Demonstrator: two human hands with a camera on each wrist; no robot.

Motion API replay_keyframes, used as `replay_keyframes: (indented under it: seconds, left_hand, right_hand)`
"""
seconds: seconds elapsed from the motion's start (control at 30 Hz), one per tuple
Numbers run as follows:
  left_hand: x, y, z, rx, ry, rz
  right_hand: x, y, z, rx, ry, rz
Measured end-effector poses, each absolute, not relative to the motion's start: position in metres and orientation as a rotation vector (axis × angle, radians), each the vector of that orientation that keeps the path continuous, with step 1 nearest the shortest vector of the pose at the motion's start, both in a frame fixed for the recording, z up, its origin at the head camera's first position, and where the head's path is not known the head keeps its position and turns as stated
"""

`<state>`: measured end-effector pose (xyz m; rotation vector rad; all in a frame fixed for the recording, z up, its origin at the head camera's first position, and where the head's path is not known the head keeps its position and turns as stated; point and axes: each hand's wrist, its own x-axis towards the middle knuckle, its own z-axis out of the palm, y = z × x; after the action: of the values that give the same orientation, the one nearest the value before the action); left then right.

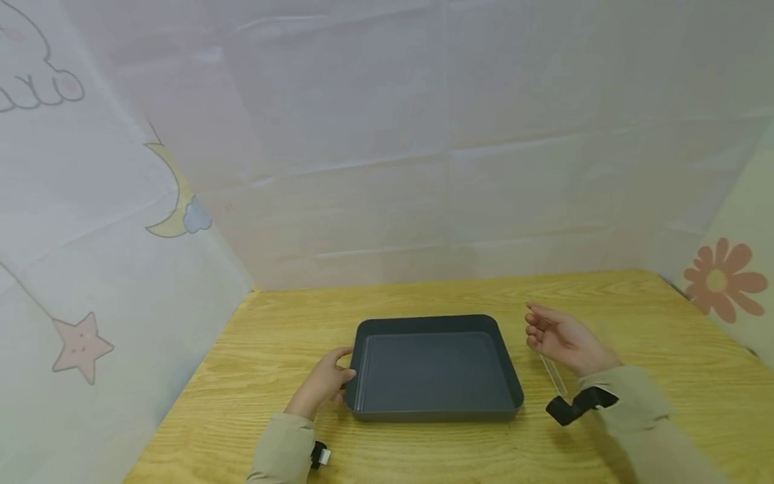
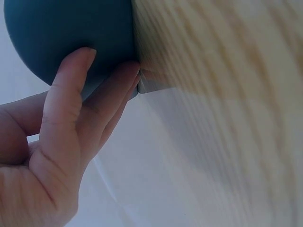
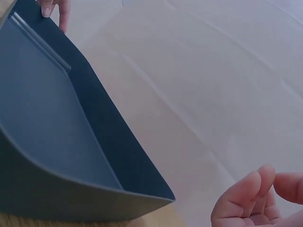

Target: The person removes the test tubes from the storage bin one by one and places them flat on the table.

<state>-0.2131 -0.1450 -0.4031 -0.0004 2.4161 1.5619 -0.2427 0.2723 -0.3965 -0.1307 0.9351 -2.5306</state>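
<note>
A dark grey rectangular tray (image 1: pixel 435 370) lies flat on the wooden table. At its left wall, my left hand (image 1: pixel 323 383) pinches the rim, with the thumb over the edge and fingers against the outer side. The left wrist view shows those fingers (image 2: pixel 64 104) on the tray's outer wall (image 2: pixel 94 28). Along the tray's inner left side runs a clear, glossy strip (image 3: pixel 40 40). My right hand (image 1: pixel 565 339) hovers to the right of the tray, fingers loosely bent and holding nothing. Just below it, a similar clear strip (image 1: pixel 553 376) shows on the table, partly hidden by the hand.
The wood-grain table (image 1: pixel 302 316) meets a pale sheet-covered wall (image 1: pixel 423 168) at the back. Printed sheets with a star (image 1: pixel 82 348) and a flower (image 1: pixel 719 279) hang at the sides. Each wrist wears a black strap with a small device (image 1: pixel 562 409).
</note>
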Motion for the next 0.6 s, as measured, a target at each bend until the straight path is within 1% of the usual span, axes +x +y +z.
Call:
replay_keyframes:
  seconds: [0.27, 0.6]
  left_hand:
    - [-0.213, -0.146, -0.404, -0.008, 2.434, 1.549]
    - [-0.214, -0.143, -0.403, -0.023, 2.444, 1.538]
  right_hand:
    - [-0.245, 0.257, -0.399, -0.099, 0.937, -2.522]
    - [-0.246, 0.239, -0.392, -0.014, 0.972, -2.535]
